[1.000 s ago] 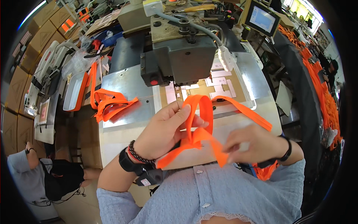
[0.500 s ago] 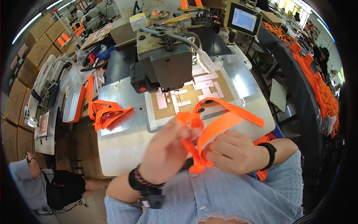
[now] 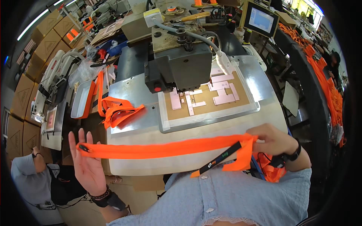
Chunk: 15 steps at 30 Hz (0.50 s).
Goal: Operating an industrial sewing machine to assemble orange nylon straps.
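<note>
A long orange zipper (image 3: 162, 148) stretches almost level in front of my body, over the near edge of the sewing table. A small black slider shows at its left end. My right hand (image 3: 273, 139) pinches the other end, where the orange tape folds and hangs down. Below that fold slants a black printed strip (image 3: 222, 157) with an orange tip. My left hand (image 3: 88, 165) is open, palm up and fingers spread, with the zipper's slider end lying across its fingers.
A sewing machine head (image 3: 183, 64) stands over a brown template board (image 3: 218, 107). More orange tape (image 3: 118, 111) lies at the left beside a tray (image 3: 83, 100). A monitor (image 3: 259, 19) stands behind. Another person (image 3: 34, 180) is at far left.
The looped orange zipper has been drawn out straight. My left hand has moved far left and opened, while my right hand has moved right and up with the other end.
</note>
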Tool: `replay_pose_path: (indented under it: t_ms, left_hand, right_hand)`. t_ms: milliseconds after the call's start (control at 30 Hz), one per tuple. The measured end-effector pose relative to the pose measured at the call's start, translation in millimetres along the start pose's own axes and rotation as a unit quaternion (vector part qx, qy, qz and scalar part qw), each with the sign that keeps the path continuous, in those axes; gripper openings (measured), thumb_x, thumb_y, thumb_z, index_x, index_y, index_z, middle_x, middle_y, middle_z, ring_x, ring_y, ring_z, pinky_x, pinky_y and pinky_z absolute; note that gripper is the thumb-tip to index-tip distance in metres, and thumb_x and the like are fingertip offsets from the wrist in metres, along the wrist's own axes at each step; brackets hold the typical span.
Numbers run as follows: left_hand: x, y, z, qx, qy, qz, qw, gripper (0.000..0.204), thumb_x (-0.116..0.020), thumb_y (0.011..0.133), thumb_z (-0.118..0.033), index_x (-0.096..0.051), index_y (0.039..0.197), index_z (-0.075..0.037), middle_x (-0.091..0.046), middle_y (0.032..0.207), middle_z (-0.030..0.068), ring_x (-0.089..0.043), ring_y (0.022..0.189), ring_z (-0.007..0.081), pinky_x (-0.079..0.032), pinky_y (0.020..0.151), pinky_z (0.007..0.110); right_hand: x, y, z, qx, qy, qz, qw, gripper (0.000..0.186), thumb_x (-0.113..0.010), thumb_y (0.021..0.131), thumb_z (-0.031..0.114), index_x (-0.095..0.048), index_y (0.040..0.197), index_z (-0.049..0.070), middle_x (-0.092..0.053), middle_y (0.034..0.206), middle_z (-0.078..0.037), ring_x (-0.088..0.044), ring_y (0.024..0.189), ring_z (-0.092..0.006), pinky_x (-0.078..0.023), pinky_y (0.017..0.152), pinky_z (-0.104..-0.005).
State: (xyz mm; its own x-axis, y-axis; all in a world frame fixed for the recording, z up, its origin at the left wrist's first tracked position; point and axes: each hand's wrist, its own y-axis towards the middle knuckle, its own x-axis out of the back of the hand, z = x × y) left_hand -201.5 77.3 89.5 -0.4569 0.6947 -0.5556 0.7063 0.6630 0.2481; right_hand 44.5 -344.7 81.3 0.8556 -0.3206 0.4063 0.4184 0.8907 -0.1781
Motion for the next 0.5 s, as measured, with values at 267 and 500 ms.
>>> replay_pose_path:
  t_ms: [267, 500]
  left_hand:
    - [6.3, 13.9, 58.7, 0.240, 0.146, 0.093, 0.955, 0.052, -0.044, 0.106, -0.009, -0.032, 0.155, -0.004, -0.044, 0.152, 0.0187, -0.052, 0.135, 0.0257, -0.045, 0.109, 0.041]
    - [-49.2, 19.3, 94.1, 0.459, 0.276, 0.217, 0.816, 0.054, -0.043, 0.108, -0.018, -0.026, 0.158, -0.006, -0.062, 0.133, 0.0158, -0.069, 0.110, 0.0255, -0.057, 0.093, 0.037]
  right_hand:
    - [31.6, 42.9, -33.1, -0.143, 0.034, -0.024, 0.989, 0.021, -0.053, 0.102, 0.013, -0.068, 0.112, 0.003, -0.067, 0.072, -0.004, -0.064, 0.061, -0.0102, -0.053, 0.060, -0.0253]
    - [87.3, 18.6, -7.9, -0.163, 0.012, -0.025, 0.986, 0.044, -0.042, 0.102, 0.006, -0.054, 0.145, 0.005, -0.062, 0.056, -0.005, -0.059, 0.046, -0.0104, -0.050, 0.049, -0.0235]
